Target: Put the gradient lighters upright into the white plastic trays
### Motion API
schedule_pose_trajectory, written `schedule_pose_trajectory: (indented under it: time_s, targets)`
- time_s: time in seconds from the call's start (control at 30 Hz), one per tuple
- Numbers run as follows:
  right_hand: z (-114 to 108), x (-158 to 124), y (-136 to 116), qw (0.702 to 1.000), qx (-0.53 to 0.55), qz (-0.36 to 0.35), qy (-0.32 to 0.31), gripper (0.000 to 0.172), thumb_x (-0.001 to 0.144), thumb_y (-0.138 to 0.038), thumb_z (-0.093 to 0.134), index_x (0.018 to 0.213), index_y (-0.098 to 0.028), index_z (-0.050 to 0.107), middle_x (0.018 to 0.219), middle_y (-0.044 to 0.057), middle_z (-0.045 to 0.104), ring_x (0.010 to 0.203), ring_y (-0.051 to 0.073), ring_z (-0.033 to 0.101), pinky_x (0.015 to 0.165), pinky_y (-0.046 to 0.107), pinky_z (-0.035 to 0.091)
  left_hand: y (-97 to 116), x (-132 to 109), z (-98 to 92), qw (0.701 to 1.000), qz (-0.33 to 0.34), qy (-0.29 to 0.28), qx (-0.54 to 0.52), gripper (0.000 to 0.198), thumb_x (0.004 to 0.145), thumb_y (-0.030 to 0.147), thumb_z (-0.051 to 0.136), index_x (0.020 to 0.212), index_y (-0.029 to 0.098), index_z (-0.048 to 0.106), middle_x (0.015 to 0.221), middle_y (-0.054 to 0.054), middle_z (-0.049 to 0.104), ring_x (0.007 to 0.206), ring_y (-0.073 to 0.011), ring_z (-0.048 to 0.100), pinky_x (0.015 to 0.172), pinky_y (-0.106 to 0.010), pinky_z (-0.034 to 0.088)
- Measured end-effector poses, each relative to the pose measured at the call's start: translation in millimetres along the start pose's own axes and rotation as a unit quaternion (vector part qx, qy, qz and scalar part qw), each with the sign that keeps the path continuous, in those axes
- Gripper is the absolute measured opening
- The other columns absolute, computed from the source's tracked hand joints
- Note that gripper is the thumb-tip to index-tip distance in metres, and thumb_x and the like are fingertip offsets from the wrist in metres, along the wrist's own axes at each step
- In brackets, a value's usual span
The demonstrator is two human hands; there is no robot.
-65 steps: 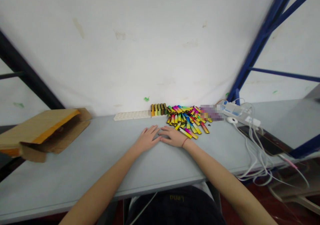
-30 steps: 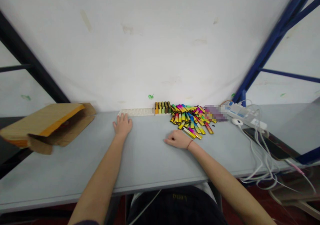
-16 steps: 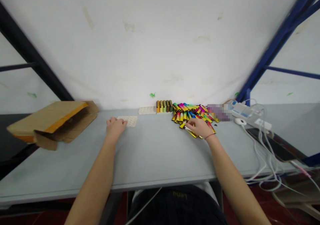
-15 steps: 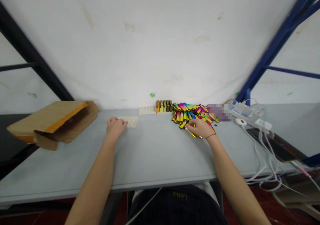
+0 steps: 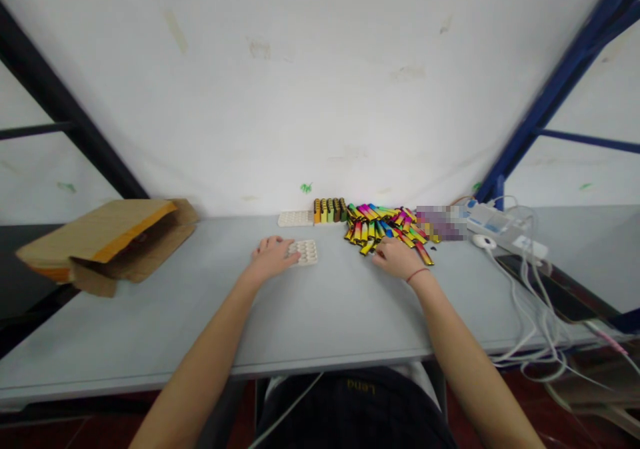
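Note:
My left hand (image 5: 273, 258) grips the left side of a small white tray (image 5: 307, 252) with rows of round hollows. Its thumb lies at the near edge and the fingers curl over the far side. My right hand (image 5: 400, 259) rests at the near edge of a pile of shiny multicoloured sticks (image 5: 367, 229) that look like lighters, with gold ends. Its fingers are bent together, and what lies in them is hidden under the hand. Behind, similar black-topped pieces (image 5: 330, 210) stand upright in tight rows, beside a second white hollowed tray (image 5: 296, 218).
An open brown cardboard box (image 5: 115, 236) lies at the left of the grey table (image 5: 320, 322). On the right are a white power strip (image 5: 500, 226), tangled white cables (image 5: 530, 302) and a dark flat device (image 5: 555, 292). A wall stands behind the table.
My left hand has slid the white tray to the right, toward the middle. The gold pieces that lay just below my right hand no longer show; that hand has hardly moved.

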State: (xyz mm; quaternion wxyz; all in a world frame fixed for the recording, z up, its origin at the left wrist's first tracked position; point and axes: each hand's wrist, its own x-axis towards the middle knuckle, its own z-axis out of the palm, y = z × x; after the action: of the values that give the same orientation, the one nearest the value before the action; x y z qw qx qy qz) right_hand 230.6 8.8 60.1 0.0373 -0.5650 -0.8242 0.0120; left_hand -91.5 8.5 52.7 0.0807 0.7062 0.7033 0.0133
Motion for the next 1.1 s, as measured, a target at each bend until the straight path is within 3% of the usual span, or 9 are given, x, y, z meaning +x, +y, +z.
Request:
schedule_pose_trajectory:
  time_s: [0.07,0.17,0.27,0.37,0.43,0.63,0.7,0.9,1.1]
  targets:
    - [0,0,-3,0.998,0.051,0.004,0.033,0.025,0.097,-0.022,0.041,0.093,-0.013,0.064,0.096,0.015,0.069,0.089,0.024,0.065,0.08,0.033,0.046,11,-2,5.3,1.0,0.014,-0.009,-0.011,0.065,0.092,0.061,0.034,0.149,0.032,0.046,0.15,-0.013,0.047,0.139,-0.0368,0.039,0.107,-0.057,0.036]
    - [3,1,-10,0.971,0.23,0.0,0.059,0.023,0.102,-0.028,0.032,0.105,-0.017,0.053,0.082,0.006,0.065,0.075,0.02,0.063,0.074,0.033,0.048,15,-1,10.4,0.999,0.039,-0.017,-0.012,0.074,0.091,0.067,0.032,0.155,0.03,0.036,0.156,-0.013,0.042,0.143,-0.0374,0.036,0.111,-0.06,0.032]
    - [9,4,-20,0.9,0.432,-0.014,0.056,0.026,0.102,-0.045,0.034,0.11,-0.023,0.045,0.071,-0.003,0.052,0.059,0.015,0.053,0.057,0.027,0.047,3,4,11.0,0.995,0.095,-0.032,-0.023,0.098,0.08,0.073,0.047,0.16,0.022,0.025,0.164,-0.015,0.03,0.149,-0.0384,0.03,0.116,-0.056,0.029]
    - [15,7,-30,0.82,0.571,0.008,0.037,0.043,0.094,-0.066,0.041,0.102,-0.025,0.047,0.067,-0.006,0.04,0.05,0.011,0.037,0.043,0.021,0.032,-11,11,11.2,0.985,0.155,-0.056,-0.047,0.111,0.072,0.071,0.058,0.159,0.012,0.023,0.166,-0.019,0.022,0.152,-0.0355,0.025,0.12,-0.047,0.027]
    - [16,8,-35,0.777,0.628,0.024,0.016,0.053,0.088,-0.075,0.041,0.093,-0.023,0.049,0.064,-0.007,0.036,0.047,0.009,0.031,0.042,0.021,0.026,-14,13,13.3,0.982,0.17,-0.061,-0.057,0.104,0.075,0.068,0.056,0.158,0.012,0.028,0.165,-0.019,0.024,0.152,-0.0337,0.027,0.121,-0.047,0.026]
    - [17,11,-45,0.689,0.722,0.059,0.002,0.063,0.08,-0.085,0.042,0.083,-0.023,0.048,0.059,-0.007,0.041,0.044,0.009,0.032,0.042,0.022,0.022,6,9,22.2,0.984,0.162,-0.038,-0.058,0.085,0.084,0.064,0.048,0.156,0.023,0.032,0.163,-0.015,0.031,0.149,-0.0344,0.03,0.118,-0.061,0.022]
    - [17,12,-46,0.681,0.727,0.092,-0.001,0.062,0.081,-0.085,0.038,0.079,-0.023,0.046,0.054,-0.008,0.036,0.041,0.008,0.024,0.041,0.022,0.016,11,8,23.1,0.985,0.158,-0.031,-0.054,0.083,0.085,0.065,0.048,0.156,0.025,0.033,0.163,-0.014,0.031,0.149,-0.0351,0.031,0.118,-0.063,0.022]
    - [23,18,-44,0.705,0.686,0.178,0.032,0.064,0.087,-0.082,0.026,0.057,-0.026,0.031,0.044,-0.007,0.022,0.038,0.009,0.017,0.04,0.025,0.014,14,6,25.1,0.983,0.168,-0.016,-0.071,0.079,0.086,0.061,0.052,0.154,0.025,0.036,0.161,-0.014,0.036,0.147,-0.0366,0.033,0.117,-0.067,0.018]
    - [36,26,-33,0.755,0.63,0.169,0.064,0.06,0.091,-0.074,0.011,0.058,-0.027,0.03,0.042,-0.005,0.022,0.038,0.012,0.021,0.037,0.027,0.019,16,12,29.1,0.972,0.217,-0.006,-0.092,0.093,0.078,0.064,0.063,0.155,0.022,0.033,0.16,-0.017,0.035,0.146,-0.0363,0.033,0.12,-0.058,0.021]
